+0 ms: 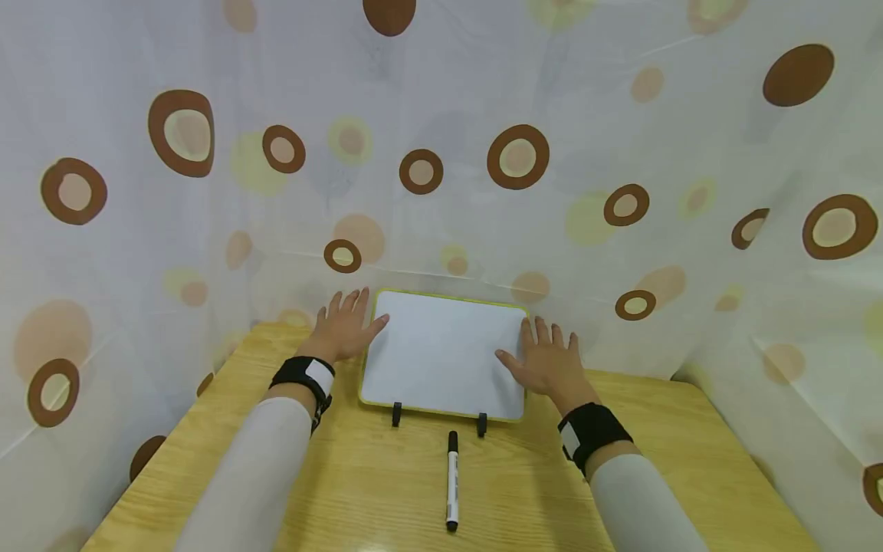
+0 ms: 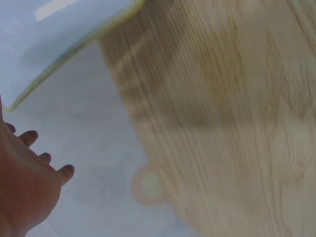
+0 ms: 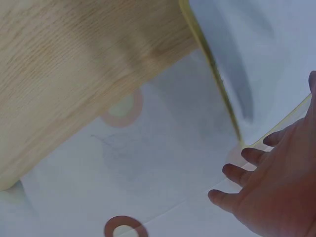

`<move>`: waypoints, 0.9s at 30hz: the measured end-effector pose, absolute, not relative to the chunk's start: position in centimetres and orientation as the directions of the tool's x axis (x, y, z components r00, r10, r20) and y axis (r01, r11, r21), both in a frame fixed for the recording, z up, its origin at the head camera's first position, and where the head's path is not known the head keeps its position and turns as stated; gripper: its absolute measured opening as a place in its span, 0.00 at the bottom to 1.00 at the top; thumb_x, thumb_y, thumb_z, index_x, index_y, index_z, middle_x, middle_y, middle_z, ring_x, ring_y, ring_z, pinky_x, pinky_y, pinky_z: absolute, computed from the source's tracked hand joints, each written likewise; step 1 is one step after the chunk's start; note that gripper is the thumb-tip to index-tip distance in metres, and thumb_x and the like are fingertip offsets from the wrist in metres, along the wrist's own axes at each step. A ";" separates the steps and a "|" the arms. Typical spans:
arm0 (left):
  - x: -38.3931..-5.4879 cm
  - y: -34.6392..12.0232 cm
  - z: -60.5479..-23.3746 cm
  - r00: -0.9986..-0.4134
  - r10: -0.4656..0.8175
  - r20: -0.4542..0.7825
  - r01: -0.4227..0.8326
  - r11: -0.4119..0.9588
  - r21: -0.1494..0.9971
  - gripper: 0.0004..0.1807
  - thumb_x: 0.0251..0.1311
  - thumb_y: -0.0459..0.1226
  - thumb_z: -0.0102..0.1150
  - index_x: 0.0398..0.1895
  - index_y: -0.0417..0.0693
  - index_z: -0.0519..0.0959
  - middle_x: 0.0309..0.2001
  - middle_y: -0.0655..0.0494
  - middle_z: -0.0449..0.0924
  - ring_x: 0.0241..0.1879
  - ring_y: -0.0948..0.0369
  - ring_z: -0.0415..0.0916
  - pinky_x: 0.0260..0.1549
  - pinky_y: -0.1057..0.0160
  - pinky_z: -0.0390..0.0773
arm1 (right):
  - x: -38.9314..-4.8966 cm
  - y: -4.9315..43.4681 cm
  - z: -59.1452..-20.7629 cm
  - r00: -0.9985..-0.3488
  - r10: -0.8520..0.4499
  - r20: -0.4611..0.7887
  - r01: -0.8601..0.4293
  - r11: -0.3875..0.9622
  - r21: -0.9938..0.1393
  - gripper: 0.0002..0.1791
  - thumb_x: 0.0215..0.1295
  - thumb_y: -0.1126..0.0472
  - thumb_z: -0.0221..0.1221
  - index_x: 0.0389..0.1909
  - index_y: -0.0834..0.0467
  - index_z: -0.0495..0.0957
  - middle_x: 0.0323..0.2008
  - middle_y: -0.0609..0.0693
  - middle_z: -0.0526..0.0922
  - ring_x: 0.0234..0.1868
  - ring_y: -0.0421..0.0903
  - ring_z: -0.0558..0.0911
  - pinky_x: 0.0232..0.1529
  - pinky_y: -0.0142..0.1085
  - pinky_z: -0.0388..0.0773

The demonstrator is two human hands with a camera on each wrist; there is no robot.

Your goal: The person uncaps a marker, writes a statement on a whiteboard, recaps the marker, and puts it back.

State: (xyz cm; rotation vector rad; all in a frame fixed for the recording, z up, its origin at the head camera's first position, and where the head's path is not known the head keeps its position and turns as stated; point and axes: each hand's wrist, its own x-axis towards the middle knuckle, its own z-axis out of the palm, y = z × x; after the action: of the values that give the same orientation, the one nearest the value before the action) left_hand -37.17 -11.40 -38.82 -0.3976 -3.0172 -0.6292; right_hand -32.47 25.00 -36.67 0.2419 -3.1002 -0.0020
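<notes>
Patterned sheeting, pale with brown rings and tan and yellow spots, encloses the area at the back and both sides. Before it stands a wood-grain table. Near its far edge a white board with a yellow rim stands leaning slightly back, two black supports showing at its lower edge. Nearer the person, a marker with white barrel and black cap lies on the table, its capped end toward the board, well apart from both hands.

Left hand: beside the board's upper left edge, fingers spread and extended, gripping nothing; the thumb overlaps the rim in the head view. Right hand: at the upper right edge, fingers likewise spread and holding nothing, thumb across the white face. Whether either hand touches the board cannot be determined. Each wrist carries a black band; both sleeves are light-coloured.
</notes>
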 end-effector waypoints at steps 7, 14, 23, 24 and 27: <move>-37.2 -9.9 -40.1 -0.973 0.200 0.115 0.221 0.667 0.712 0.32 0.84 0.49 0.26 0.71 0.30 0.61 0.63 0.30 0.68 0.63 0.39 0.68 0.62 0.45 0.69 | -28.3 21.2 -38.5 -0.958 -0.276 0.078 -0.267 0.958 0.106 0.45 0.74 0.29 0.45 0.73 0.63 0.67 0.66 0.64 0.73 0.65 0.65 0.73 0.62 0.61 0.69; -37.5 -9.4 -42.1 -0.992 0.062 0.114 0.128 0.606 0.785 0.20 0.84 0.42 0.29 0.35 0.42 0.68 0.29 0.49 0.63 0.29 0.53 0.65 0.32 0.58 0.68 | -22.9 17.9 -41.3 -0.932 -0.358 -0.056 -0.313 0.873 -0.375 0.26 0.71 0.45 0.63 0.16 0.55 0.71 0.13 0.42 0.64 0.15 0.39 0.61 0.17 0.33 0.57; -37.6 -9.7 -43.0 -0.991 0.068 0.116 0.133 0.618 0.775 0.20 0.84 0.42 0.30 0.37 0.41 0.69 0.28 0.48 0.64 0.27 0.53 0.67 0.30 0.58 0.70 | -20.9 16.5 -44.0 -0.890 -0.376 -0.256 -0.187 0.816 -0.547 0.15 0.62 0.69 0.62 0.16 0.60 0.74 0.08 0.44 0.69 0.09 0.37 0.66 0.13 0.30 0.61; -37.6 -9.8 -43.0 -0.990 0.076 0.121 0.142 0.618 0.773 0.19 0.84 0.41 0.30 0.37 0.41 0.69 0.27 0.48 0.64 0.27 0.53 0.67 0.30 0.58 0.70 | -20.9 16.5 -44.0 -0.891 -0.371 -0.263 -0.175 0.814 -0.553 0.14 0.62 0.70 0.61 0.17 0.61 0.74 0.08 0.46 0.69 0.09 0.38 0.65 0.13 0.29 0.61; -37.8 -9.8 -42.8 -0.988 0.078 0.131 0.151 0.616 0.773 0.19 0.84 0.41 0.30 0.36 0.42 0.68 0.27 0.48 0.64 0.26 0.53 0.67 0.29 0.58 0.70 | -21.1 16.4 -43.9 -0.893 -0.357 -0.273 -0.156 0.816 -0.556 0.10 0.62 0.71 0.60 0.21 0.62 0.73 0.11 0.49 0.70 0.09 0.38 0.66 0.12 0.29 0.60</move>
State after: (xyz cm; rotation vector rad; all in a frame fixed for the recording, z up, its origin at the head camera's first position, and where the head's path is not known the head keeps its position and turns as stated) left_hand -37.83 -9.77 -42.81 -0.1949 -2.7474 -1.3267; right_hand -21.06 16.38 -43.92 0.4911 -3.3437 0.9660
